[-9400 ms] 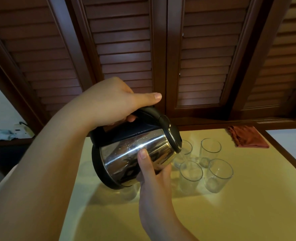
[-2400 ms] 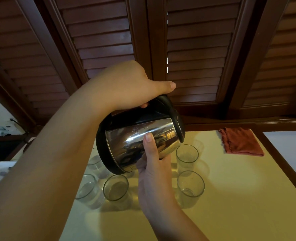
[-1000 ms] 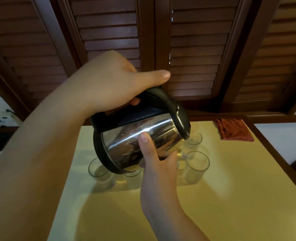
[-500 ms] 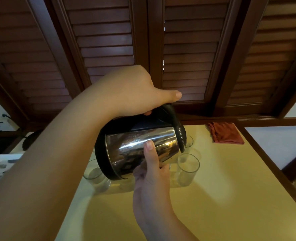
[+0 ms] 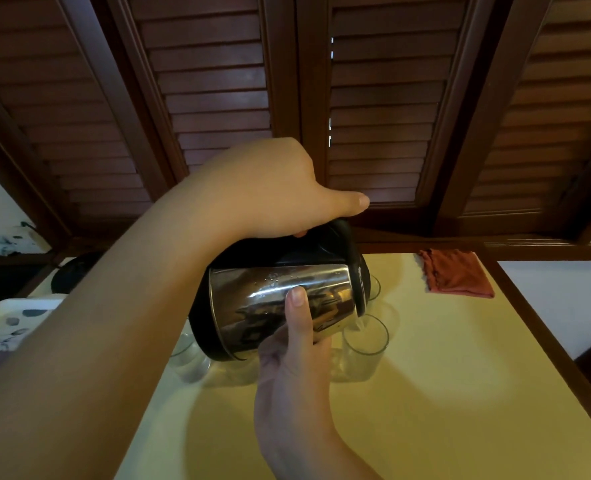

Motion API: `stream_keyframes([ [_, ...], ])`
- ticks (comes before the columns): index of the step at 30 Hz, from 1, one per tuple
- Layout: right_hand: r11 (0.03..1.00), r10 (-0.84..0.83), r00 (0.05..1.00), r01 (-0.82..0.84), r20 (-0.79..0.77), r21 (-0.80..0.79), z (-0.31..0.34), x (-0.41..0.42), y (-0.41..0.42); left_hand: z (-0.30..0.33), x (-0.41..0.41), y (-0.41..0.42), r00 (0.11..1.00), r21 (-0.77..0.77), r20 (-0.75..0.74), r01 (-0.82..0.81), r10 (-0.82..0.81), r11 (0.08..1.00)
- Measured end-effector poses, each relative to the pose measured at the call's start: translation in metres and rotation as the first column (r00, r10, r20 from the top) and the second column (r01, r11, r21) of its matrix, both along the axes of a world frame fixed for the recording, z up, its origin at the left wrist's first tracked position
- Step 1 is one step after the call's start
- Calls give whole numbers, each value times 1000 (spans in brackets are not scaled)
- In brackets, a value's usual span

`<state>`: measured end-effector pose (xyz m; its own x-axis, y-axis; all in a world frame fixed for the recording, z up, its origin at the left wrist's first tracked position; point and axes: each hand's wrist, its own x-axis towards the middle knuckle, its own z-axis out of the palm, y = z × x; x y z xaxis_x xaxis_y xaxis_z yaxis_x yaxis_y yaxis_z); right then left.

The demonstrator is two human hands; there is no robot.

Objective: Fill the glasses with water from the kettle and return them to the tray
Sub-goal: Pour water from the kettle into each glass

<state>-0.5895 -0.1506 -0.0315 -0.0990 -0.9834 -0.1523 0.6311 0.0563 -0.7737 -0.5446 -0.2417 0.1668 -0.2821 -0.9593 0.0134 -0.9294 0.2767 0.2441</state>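
Observation:
The steel kettle [image 5: 280, 299] with black lid and handle is tipped almost level, its spout over a clear glass [image 5: 365, 344] on the yellow table. A thin stream of water runs from the spout into that glass. My left hand [image 5: 270, 192] grips the black handle from above, thumb stretched forward. My right hand [image 5: 297, 344] supports the kettle's steel body from below, thumb pressed flat on its side. Another glass [image 5: 374, 287] stands behind the spout, and one [image 5: 186, 358] shows left of the kettle. Other glasses are hidden behind the kettle.
A white patterned tray [image 5: 6, 320] lies at the far left, partly behind my left forearm. A folded red cloth [image 5: 455, 273] lies at the table's back right. Dark louvred shutters [image 5: 373, 116] rise behind the table. The table's dark wooden edge [image 5: 547, 337] runs along the right.
The kettle has tipped further, close to level, and water now runs into the front right glass. Both hands keep the same hold.

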Motion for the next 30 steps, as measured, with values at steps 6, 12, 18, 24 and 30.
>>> stream_keyframes([
  [6, 997, 13, 989, -25, 147, 76, 4, 7, -9, -1, -6, -1, 1000, -1, 8, -20, 20, 1000],
  [12, 993, 8, 979, -32, 203, 114, 3, 9, -12, -3, -4, -3, 999, 5, 9, -42, 42, 999],
  [18, 987, 34, 972, -69, 234, 142, 6, 7, -11, -3, -6, -3, 999, 5, 35, -42, 42, 999],
  [24, 982, 26, 980, -63, 198, 180, 10, 6, -9, -2, -10, -5, 998, 3, 52, -44, 44, 999],
  [30, 986, 57, 995, -69, 79, 149, 12, -3, -9, -3, -13, -6, 997, 10, 55, -47, 47, 999],
])
